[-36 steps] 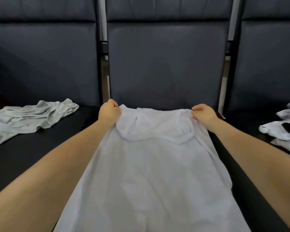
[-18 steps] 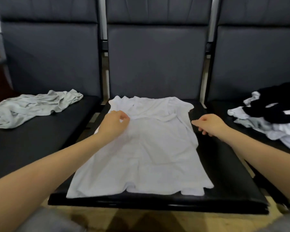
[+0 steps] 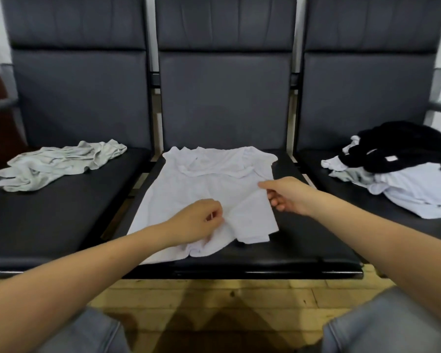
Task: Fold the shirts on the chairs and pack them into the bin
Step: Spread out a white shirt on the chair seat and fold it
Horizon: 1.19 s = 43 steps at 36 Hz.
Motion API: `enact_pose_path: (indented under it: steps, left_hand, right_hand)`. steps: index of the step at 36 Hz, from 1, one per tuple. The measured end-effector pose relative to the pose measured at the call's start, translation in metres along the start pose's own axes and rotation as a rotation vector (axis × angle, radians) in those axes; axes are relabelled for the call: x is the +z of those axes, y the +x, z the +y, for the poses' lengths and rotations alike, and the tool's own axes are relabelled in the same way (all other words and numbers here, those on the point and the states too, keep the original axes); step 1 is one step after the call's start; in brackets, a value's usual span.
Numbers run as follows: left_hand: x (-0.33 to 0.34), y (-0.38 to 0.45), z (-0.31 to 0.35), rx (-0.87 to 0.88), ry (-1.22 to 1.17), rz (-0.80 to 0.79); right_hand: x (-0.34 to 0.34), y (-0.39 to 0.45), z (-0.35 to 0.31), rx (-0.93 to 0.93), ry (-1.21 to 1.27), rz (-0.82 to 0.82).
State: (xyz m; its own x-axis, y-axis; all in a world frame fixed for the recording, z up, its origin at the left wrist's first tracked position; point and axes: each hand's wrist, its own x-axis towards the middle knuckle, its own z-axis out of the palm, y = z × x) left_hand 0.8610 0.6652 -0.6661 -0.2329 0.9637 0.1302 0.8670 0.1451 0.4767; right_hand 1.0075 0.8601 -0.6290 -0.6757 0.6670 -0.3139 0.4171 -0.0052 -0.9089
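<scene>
A white shirt lies spread on the middle seat of a three-seat bench, its collar toward the backrest and its hem toward the front edge. The hem is rumpled and bunched near the front edge, with one flap of cloth doubled over at the front right of the shirt.

The left hand rests on the lower part of the shirt, left of its middle, with fingers curled and thumb and forefinger pinching a small fold of the cloth. The right hand is at the shirt's right edge, about halfway between collar and hem; its thumb lies on top of the fabric and its fingers curl beneath, so it pinches that side edge. The two hands are near each other, the right one nearer the backrest than the left. Both forearms reach in from the front edge of the bench.

On the left seat a crumpled grey shirt lies toward the back, near the backrest, well apart from the hands. On the right seat is a loose pile: a black garment on top of white shirts, with a bit of grey cloth showing under it at the left side of the pile. The pile is near the right hand but not touching it.

Below the bench's front edge is a wooden floor, and the person's knees in grey trousers show at the bottom corners.
</scene>
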Motion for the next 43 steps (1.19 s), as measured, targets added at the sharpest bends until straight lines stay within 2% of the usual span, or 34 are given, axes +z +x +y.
enact_pose_path:
  steps: [2,5,8,10,13,17,20,23,25,29,31,35,36,40,43]
  left_hand:
    - [-0.009,-0.004,-0.006,-0.030,-0.055,0.041]
    - [-0.023,-0.011,-0.020,-0.091,-0.019,-0.005]
    - [-0.031,-0.018,-0.031,-0.146,0.132,-0.110]
    - [-0.033,-0.019,-0.039,-0.194,0.182,-0.124]
    - [-0.032,-0.015,-0.044,-0.257,0.170,-0.056]
    - [-0.025,-0.007,-0.036,-0.215,0.104,0.087]
    - [-0.018,-0.002,-0.032,-0.195,0.078,0.114]
    - [-0.017,0.002,-0.034,-0.217,0.041,0.109]
    - [-0.023,0.003,-0.039,-0.255,0.025,0.133]
    - [-0.040,0.000,-0.057,-0.369,-0.042,0.192]
    - [-0.047,-0.003,-0.066,-0.418,-0.106,0.210]
    - [-0.048,-0.006,-0.075,-0.456,-0.145,0.210]
    - [-0.046,-0.007,-0.075,-0.455,-0.149,0.199]
    - [-0.035,-0.005,-0.067,-0.400,-0.097,0.116]
    - [-0.027,-0.002,-0.063,-0.356,-0.071,0.099]
  right_hand:
    - [0.008,0.001,-0.006,-0.036,0.069,-0.073]
    - [0.023,0.002,-0.013,-0.083,0.013,-0.217]
    - [0.034,0.007,-0.013,-0.116,-0.212,-0.238]
    - [0.036,0.010,-0.009,-0.144,-0.384,-0.243]
    - [0.034,0.011,-0.001,-0.157,-0.457,-0.284]
    - [0.036,0.011,0.007,-0.150,-0.532,-0.236]
    - [0.042,0.010,0.010,-0.146,-0.618,-0.254]
    - [0.047,0.009,0.003,-0.110,-0.593,-0.232]
    - [0.049,0.008,-0.007,-0.128,-0.478,-0.177]
    - [0.068,0.007,-0.028,-0.321,-0.223,-0.095]
    - [0.084,0.005,-0.033,-0.415,-0.246,-0.151]
    - [0.105,0.007,-0.036,-0.413,-0.471,-0.376]
    - [0.104,0.010,-0.036,-0.439,-0.500,-0.367]
    - [0.079,0.024,-0.029,-0.529,-0.587,-0.162]
    - [0.062,0.030,-0.017,-0.495,-0.610,-0.154]
